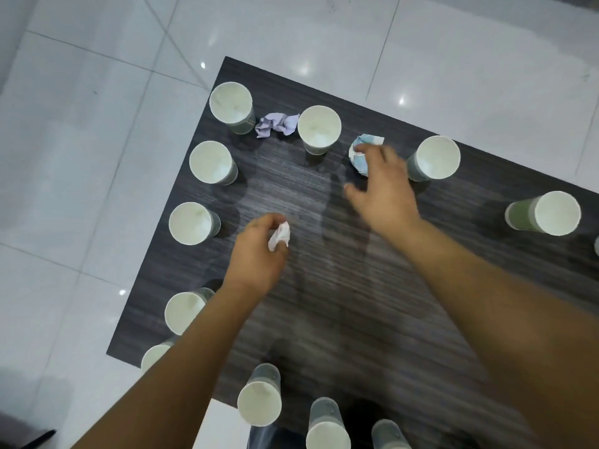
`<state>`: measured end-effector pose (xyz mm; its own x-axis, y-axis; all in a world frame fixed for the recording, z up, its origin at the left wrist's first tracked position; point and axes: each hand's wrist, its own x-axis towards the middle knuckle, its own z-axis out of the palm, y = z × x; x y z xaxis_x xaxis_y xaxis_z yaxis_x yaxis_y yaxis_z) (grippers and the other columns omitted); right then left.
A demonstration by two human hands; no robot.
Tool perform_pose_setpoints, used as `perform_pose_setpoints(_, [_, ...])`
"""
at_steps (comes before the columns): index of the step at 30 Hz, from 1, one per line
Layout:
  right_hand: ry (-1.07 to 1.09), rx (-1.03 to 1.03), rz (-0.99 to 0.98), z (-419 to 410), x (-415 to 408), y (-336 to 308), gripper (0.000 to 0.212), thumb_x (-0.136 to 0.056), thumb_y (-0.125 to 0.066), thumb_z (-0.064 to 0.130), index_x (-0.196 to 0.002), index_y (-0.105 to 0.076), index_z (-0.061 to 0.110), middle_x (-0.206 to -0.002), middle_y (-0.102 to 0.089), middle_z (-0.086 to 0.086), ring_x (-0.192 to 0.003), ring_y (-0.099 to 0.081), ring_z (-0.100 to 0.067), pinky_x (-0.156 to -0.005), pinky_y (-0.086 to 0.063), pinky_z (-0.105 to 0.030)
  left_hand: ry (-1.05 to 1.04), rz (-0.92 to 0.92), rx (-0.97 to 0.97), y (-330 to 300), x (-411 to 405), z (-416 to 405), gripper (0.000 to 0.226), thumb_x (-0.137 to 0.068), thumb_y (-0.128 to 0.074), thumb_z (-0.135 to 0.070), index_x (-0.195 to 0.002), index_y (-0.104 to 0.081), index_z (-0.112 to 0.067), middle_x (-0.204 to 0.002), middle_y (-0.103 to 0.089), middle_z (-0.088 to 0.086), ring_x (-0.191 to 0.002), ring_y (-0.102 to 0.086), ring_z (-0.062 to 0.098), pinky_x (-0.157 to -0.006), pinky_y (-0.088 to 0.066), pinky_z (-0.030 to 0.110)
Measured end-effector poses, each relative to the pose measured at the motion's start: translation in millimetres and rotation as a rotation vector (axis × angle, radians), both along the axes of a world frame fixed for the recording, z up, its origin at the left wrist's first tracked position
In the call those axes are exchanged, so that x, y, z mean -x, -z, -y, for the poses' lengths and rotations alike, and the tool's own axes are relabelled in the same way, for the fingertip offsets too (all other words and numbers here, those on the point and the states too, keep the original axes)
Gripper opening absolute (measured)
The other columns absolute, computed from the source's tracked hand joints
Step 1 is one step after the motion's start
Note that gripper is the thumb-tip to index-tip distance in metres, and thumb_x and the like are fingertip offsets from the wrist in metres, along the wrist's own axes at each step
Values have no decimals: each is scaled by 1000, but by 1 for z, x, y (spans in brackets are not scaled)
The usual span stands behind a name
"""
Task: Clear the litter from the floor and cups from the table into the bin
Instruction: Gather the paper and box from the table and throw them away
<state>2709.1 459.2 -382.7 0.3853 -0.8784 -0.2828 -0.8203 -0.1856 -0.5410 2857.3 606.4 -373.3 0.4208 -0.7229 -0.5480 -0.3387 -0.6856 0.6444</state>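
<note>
Several white paper cups with grey-green sides stand around the edge of a dark wood-grain table (340,286), such as one cup (319,128) at the back. My left hand (259,247) hovers over the table's middle and pinches a small crumpled white paper (280,236). My right hand (381,186) reaches toward the back, fingers spread, its fingertips touching a crumpled blue-and-white paper ball (358,153). A crumpled lilac paper (277,124) lies between two cups at the back left.
Glossy white floor tiles (97,157) surround the table on the left and behind. More cups stand along the near edge (259,406) and at the right (551,213). A dark object (39,440) shows at the lower left corner. No bin is in view.
</note>
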Motion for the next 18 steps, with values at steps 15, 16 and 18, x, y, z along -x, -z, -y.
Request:
perform_pose_setpoints(15, [-13, -161, -345, 38, -24, 40, 61, -85, -64, 10, -139, -38, 20, -153, -19, -11, -133, -23, -46, -102, -37, -47, 156, 68, -19, 9, -17, -31, 39, -89, -56, -4, -125, -57, -17, -123, -57, 4, -110, -56, 19, -96, -46, 34])
perform_pose_setpoints(16, [-18, -152, -340, 33, -21, 41, 58, -85, -62, 8, -137, -39, 19, -149, -22, -12, -130, -25, -46, -99, -39, -47, 154, 67, -26, 9, -15, -33, 39, -89, -56, -4, -125, -56, -17, -124, -57, 4, -110, -56, 19, -96, -46, 32])
perform_pose_setpoints(18, [-34, -149, -330, 17, -13, 41, 57, -84, -62, 6, -135, -41, 18, -145, -28, -13, -127, -29, -44, -93, -42, -46, 168, 72, -36, 9, -10, -37, 38, -89, -56, -5, -126, -56, -17, -124, -56, 4, -109, -56, 19, -94, -45, 28])
